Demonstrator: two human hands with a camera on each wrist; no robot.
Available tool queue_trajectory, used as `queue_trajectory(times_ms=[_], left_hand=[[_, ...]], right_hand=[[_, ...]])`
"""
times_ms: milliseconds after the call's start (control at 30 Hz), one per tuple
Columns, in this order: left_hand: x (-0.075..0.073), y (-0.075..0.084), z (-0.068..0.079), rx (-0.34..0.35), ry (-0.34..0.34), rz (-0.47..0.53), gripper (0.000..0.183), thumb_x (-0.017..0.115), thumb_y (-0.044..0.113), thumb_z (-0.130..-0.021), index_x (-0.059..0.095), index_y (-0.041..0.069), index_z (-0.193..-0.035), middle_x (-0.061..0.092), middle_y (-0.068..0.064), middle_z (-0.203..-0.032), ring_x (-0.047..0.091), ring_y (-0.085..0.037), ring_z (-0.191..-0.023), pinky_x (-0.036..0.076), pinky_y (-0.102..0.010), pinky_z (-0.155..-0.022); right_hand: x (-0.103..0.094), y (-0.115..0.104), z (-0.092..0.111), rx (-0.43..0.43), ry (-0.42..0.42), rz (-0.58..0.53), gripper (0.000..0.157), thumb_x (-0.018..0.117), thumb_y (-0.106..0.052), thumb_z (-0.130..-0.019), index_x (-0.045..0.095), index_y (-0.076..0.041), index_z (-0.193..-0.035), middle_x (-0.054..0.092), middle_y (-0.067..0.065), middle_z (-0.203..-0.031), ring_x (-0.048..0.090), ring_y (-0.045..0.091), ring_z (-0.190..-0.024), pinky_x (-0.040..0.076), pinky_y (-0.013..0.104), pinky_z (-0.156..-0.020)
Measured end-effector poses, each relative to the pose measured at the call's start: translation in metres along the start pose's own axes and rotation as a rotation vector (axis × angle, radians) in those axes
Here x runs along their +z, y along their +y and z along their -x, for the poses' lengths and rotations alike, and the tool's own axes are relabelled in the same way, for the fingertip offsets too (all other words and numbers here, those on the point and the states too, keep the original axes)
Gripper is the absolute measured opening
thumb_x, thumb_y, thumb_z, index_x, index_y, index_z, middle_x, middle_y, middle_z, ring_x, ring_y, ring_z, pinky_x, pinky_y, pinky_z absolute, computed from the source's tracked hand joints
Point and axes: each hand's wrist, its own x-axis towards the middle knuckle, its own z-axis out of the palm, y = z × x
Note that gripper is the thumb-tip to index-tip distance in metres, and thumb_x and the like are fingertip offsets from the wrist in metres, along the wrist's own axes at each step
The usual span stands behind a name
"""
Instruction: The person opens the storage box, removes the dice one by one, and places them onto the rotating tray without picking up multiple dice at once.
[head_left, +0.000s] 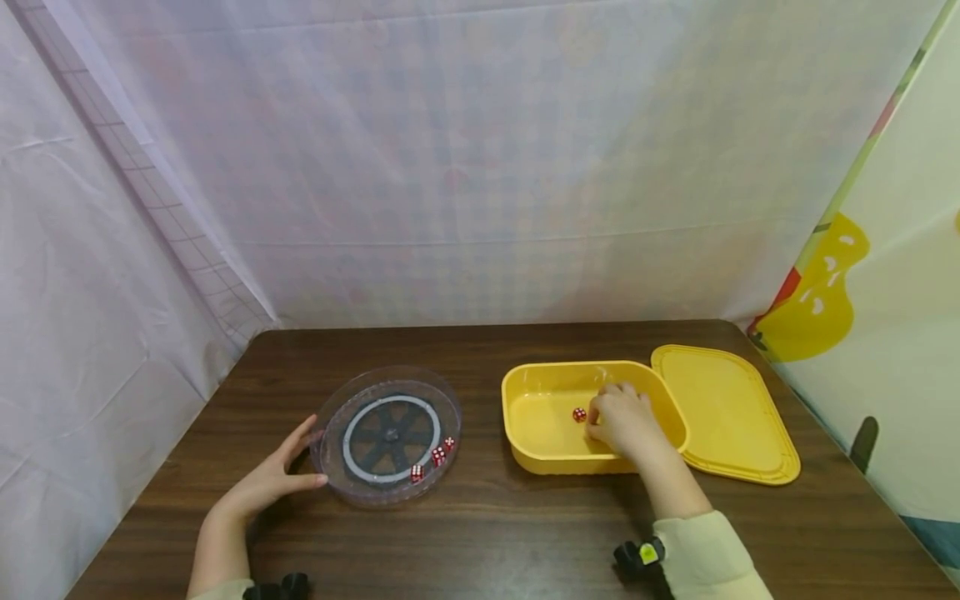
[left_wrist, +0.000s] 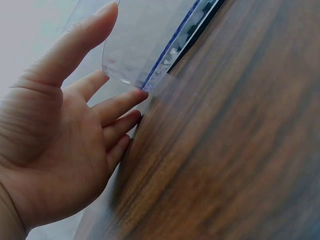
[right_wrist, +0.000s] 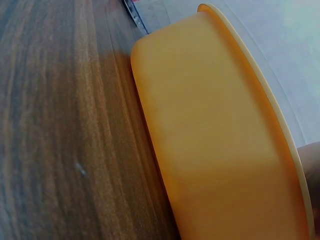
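A clear round container (head_left: pixel 324 471) with a dark wheel-like base and pale ring stands left of centre, three red dice (head_left: pixel 438 456) by its right side. My left hand (head_left: pixel 258 487) is at its left side, thumb and fingers spread, fingertips (left_wrist: pixel 142 94) at the clear wall. Inside the yellow box (head_left: pixel 525 462), my right hand (head_left: pixel 624 423) reaches down with bent fingers. One red die (head_left: pixel 580 414) lies just left of those fingers. The right fingertips are hidden by the hand, so I cannot tell whether they hold anything. From the right wrist, the box wall covers most of the hand.
A flat yellow lid (head_left: pixel 731 417) lies to the right of the box, its left edge beside the box rim. Everything rests on a dark wooden table (head_left: pixel 480 533). A pale curtain (head_left: pixel 465 167) hangs behind the far table edge.
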Motion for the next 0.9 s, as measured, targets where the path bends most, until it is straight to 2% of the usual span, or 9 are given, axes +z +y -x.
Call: queue_trajectory(times_ms=[400,900], left_hand=[[0.0000,-0.0012,-0.0002,0.004,0.002,0.004,0.099,0.072,0.016,-0.086,0.000,0.013,-0.155,0.008,-0.029,-0.154,-0.003,-0.049,-0.139,-0.001,-0.073,-0.100],[-0.0004,-0.0010,-0.0002,0.000,0.000,0.002,0.099,0.072,0.016,-0.086,0.000,0.014,-0.155,0.008,-0.029,-0.154,-0.003,-0.048,-0.139,-0.001,-0.072,-0.100]], right_hand=[[-0.0013,0.0026,0.0000,0.069,-0.093,-0.045,0.015,0.080,-0.015,-0.071,0.065,-0.016,-0.070,0.056,0.008,-0.089,0.045,0.041,-0.101,0.034,0.058,-0.082],[-0.0021,0.0025,-0.0015,0.054,-0.058,-0.020,0.019,0.080,-0.022,-0.075,0.064,-0.015,-0.070,0.057,0.009,-0.088,0.046,0.039,-0.099,0.034,0.056,-0.081]])
